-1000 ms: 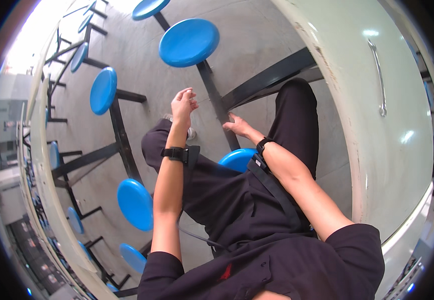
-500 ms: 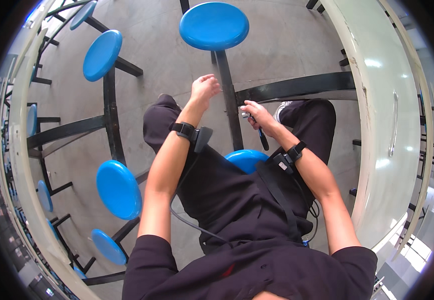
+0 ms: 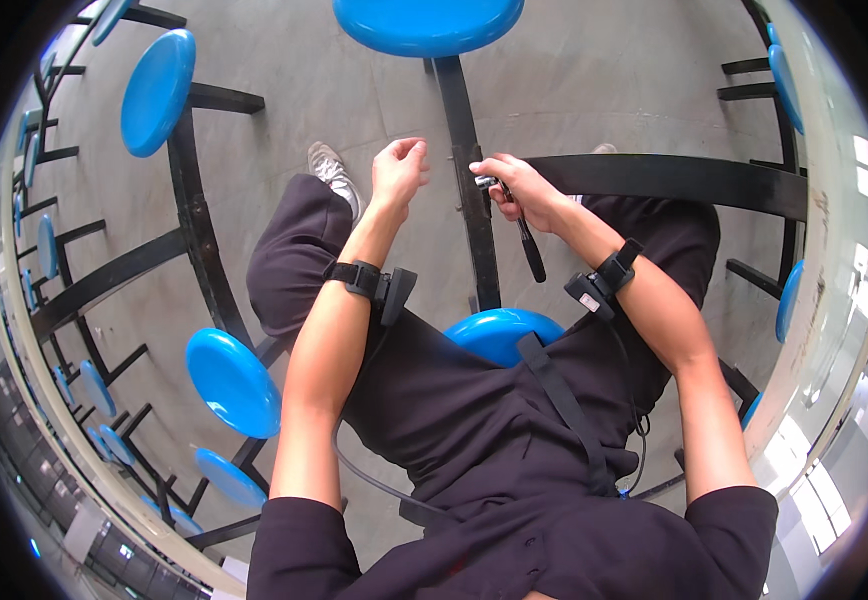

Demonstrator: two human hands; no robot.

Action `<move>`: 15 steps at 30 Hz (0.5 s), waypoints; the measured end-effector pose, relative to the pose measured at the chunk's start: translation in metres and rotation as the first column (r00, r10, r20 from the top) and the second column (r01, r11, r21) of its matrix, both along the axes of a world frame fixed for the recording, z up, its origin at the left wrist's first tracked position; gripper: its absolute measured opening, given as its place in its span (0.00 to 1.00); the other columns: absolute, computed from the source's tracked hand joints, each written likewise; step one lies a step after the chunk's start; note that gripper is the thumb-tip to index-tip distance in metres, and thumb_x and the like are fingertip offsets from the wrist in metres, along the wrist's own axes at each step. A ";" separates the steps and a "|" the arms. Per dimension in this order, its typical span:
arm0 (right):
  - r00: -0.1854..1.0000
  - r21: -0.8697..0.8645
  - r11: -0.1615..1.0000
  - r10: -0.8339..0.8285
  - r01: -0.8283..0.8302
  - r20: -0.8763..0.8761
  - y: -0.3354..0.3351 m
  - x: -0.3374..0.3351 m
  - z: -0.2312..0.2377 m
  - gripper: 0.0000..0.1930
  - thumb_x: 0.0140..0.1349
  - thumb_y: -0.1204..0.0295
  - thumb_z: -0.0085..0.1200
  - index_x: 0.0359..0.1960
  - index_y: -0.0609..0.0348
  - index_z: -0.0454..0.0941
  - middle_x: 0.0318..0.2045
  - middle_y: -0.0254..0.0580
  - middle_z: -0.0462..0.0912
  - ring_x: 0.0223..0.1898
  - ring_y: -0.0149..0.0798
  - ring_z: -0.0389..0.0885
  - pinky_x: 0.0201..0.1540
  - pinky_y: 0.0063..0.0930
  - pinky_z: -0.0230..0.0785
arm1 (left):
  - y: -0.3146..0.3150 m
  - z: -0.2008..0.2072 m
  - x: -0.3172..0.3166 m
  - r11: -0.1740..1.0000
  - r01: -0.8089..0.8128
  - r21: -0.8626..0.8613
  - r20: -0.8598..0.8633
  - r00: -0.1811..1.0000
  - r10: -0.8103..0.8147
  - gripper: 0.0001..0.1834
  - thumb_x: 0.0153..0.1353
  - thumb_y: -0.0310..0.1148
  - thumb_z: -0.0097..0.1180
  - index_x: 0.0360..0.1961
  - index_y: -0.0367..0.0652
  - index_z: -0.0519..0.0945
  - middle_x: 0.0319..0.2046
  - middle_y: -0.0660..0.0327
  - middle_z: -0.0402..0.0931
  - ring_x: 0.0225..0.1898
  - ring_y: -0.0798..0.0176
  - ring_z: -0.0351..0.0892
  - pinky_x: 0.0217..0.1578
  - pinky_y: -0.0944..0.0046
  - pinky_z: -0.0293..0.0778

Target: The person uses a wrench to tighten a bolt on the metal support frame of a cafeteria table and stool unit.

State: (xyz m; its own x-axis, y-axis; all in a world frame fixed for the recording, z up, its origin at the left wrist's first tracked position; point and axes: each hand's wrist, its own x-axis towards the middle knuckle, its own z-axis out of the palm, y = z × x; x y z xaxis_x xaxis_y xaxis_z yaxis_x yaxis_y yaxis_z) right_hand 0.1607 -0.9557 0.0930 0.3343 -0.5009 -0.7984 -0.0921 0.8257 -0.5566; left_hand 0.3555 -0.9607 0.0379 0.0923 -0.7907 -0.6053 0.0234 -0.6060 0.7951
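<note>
Black-handled tool (image 3: 530, 250): in your right hand (image 3: 526, 190), metal head (image 3: 485, 183) at your fingertips, handle slanting down past the grip.
Right grip: your fingers are closed around the tool, just beside the black bar (image 3: 480, 250).
Left hand (image 3: 400, 172): left of that grip, across the bar, fingers curled; you cannot tell whether it holds anything.
Blue seat (image 3: 494, 335): below the grip, between your thighs.
</note>
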 end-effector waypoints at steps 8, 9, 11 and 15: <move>0.997 0.024 0.999 -0.044 0.045 -0.057 -0.007 0.013 -0.033 0.25 0.52 0.61 0.53 0.46 0.65 0.59 0.15 0.30 0.62 0.12 0.23 0.56 0.13 0.19 0.50 | 0.004 -0.026 -0.007 0.991 0.038 0.128 0.022 0.999 -0.041 0.16 0.58 0.33 0.53 0.46 0.37 0.74 0.37 0.62 0.76 0.34 0.69 0.74 0.31 0.69 0.73; 0.998 -0.020 0.999 -0.034 0.033 -0.059 -0.005 0.014 -0.035 0.26 0.52 0.62 0.54 0.46 0.65 0.59 0.15 0.30 0.62 0.12 0.23 0.56 0.14 0.20 0.50 | 0.003 -0.027 -0.009 0.989 0.046 0.139 0.024 0.998 -0.050 0.16 0.58 0.33 0.53 0.46 0.37 0.74 0.37 0.62 0.76 0.34 0.69 0.74 0.31 0.69 0.73; 0.999 -0.068 0.998 -0.013 0.010 -0.044 -0.004 0.014 -0.036 0.25 0.52 0.64 0.54 0.45 0.66 0.59 0.16 0.30 0.63 0.13 0.24 0.58 0.13 0.20 0.52 | 0.004 -0.028 -0.014 0.983 0.011 0.183 0.020 1.000 -0.015 0.16 0.58 0.32 0.52 0.46 0.37 0.74 0.37 0.62 0.76 0.33 0.70 0.73 0.31 0.69 0.73; 0.999 -0.084 0.996 -0.044 0.043 -0.013 -0.002 0.013 -0.037 0.22 0.52 0.64 0.54 0.43 0.64 0.60 0.16 0.30 0.64 0.13 0.24 0.61 0.13 0.20 0.54 | 0.003 -0.028 -0.013 0.973 0.013 0.229 0.001 1.000 -0.014 0.15 0.57 0.32 0.52 0.45 0.38 0.74 0.37 0.63 0.75 0.31 0.72 0.72 0.31 0.69 0.73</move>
State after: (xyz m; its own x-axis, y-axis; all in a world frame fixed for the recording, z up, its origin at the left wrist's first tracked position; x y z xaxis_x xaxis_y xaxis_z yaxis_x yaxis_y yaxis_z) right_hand 0.1742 -0.9575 0.0558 0.2990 -0.5798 -0.7579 -0.0656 0.7799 -0.6224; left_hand 0.3421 -0.9578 0.0096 0.0846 -0.6326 -0.7698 0.0118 -0.7719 0.6356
